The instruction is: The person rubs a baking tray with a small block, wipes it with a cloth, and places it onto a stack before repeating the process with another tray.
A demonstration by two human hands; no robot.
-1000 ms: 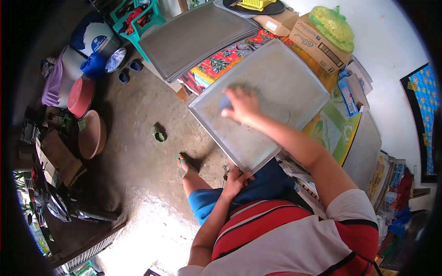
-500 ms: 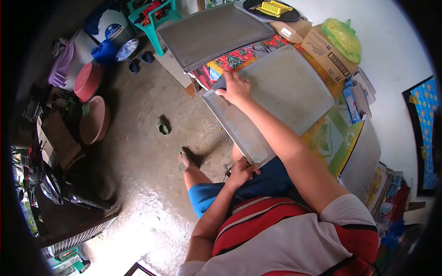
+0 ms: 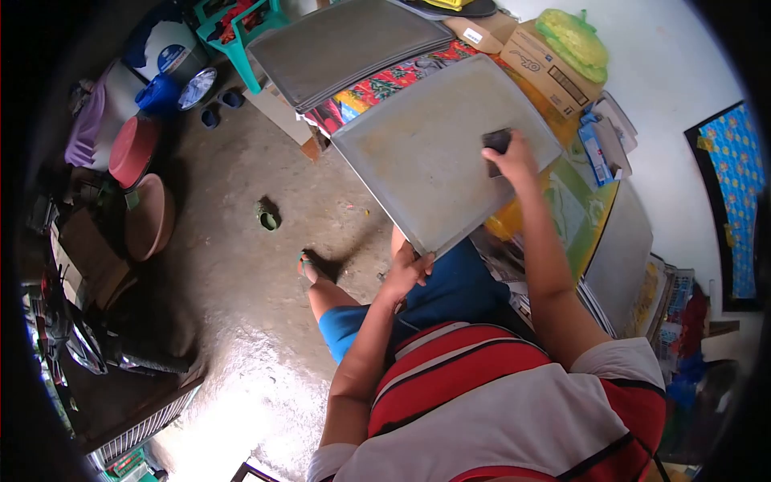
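Observation:
A flat grey metal baking tray point(image 3: 434, 153) with a raised rim lies tilted from the table edge toward my lap. My left hand point(image 3: 407, 275) is closed around its near corner, beside my knee. On the right part of the tray, my right hand point(image 3: 518, 161) grips a dark scrubbing pad point(image 3: 497, 146), pressed against the metal surface. Brownish stains show faintly on the tray. Behind it, a stack of similar dark trays point(image 3: 345, 52) rests on a red patterned cloth point(image 3: 385, 90).
Beyond the tray stand a cardboard box point(image 3: 546, 68) and a green bag of yellow contents point(image 3: 572, 44). A blue-and-white box point(image 3: 596, 153) sits at the table's right side. Basins point(image 3: 150, 217), a green chair point(image 3: 241, 48) and a loose clog point(image 3: 268, 215) occupy the floor to the left.
My right hand has swept the dark pad from the tray's far left corner across to its right side. My left hand keeps its hold at the near corner. The view has shifted slightly.

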